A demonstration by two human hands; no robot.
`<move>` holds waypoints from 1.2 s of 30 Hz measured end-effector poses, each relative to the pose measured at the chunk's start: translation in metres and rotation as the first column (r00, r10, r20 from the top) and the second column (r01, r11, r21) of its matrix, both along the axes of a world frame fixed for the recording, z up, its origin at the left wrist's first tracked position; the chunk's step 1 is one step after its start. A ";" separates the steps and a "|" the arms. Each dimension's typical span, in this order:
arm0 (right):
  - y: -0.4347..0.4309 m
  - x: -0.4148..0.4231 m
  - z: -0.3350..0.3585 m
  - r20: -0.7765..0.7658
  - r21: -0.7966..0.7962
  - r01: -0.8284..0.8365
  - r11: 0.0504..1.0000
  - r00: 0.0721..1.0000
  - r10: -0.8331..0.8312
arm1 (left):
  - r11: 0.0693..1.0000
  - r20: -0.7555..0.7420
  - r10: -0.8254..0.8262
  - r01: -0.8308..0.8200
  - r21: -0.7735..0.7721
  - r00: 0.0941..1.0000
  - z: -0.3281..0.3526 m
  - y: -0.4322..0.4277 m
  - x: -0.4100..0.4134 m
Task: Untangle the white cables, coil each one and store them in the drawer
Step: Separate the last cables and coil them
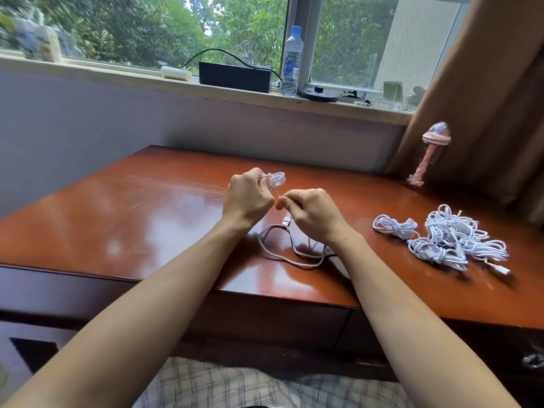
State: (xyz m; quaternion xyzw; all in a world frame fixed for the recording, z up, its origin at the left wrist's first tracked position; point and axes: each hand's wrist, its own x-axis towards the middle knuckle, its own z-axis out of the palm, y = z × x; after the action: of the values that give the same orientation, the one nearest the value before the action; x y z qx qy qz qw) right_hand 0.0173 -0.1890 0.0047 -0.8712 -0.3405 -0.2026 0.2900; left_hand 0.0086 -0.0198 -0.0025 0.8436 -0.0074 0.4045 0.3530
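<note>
Left hand [248, 198]: raised over the desk [147, 207], fingers curled tight round a small white coil [275, 179] whose loops stick out past the knuckles.
Right hand [312, 213]: just beside the left, with thumb and forefinger pinching the strand that runs down from the coil. The other fingers are curled in.
Cable [312, 265]: the rest of that strand (as far as it can be followed) lies in loose loops on the desk under the right wrist, near the front edge.
Plug [286, 222]: a USB end showing just below the right hand, between the wrists. Whether it touches the desk cannot be told.
Pile [453, 240]: tangled white leads on the desk, well to the right of the hands and apart from the loose loops.
Sill [117, 75]: a clear bottle [292, 60] with a blue cap stands upright just right of a black box [235, 76].
</note>
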 end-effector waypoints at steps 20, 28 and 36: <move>-0.008 0.011 0.006 0.636 -0.032 0.087 0.996 0.770 -0.047 | 0.952 0.004 -0.059 0.055 0.301 0.998 -0.007 0.004 0.005; -0.008 0.008 0.004 0.417 0.013 -0.057 0.998 0.908 0.046 | 0.909 0.008 -0.226 0.208 0.361 0.974 -0.006 0.006 0.000; -0.010 0.007 0.008 0.387 0.083 -0.070 0.994 0.922 0.033 | 0.879 -0.002 -0.273 0.251 0.407 0.962 -0.003 0.003 -0.008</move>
State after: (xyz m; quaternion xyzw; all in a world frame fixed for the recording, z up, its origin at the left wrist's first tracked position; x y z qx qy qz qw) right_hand 0.0241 -0.1991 0.0126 -0.7904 -0.4036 -0.3778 0.2639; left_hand 0.0007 -0.0165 -0.0059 0.8778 -0.2143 0.3660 0.2227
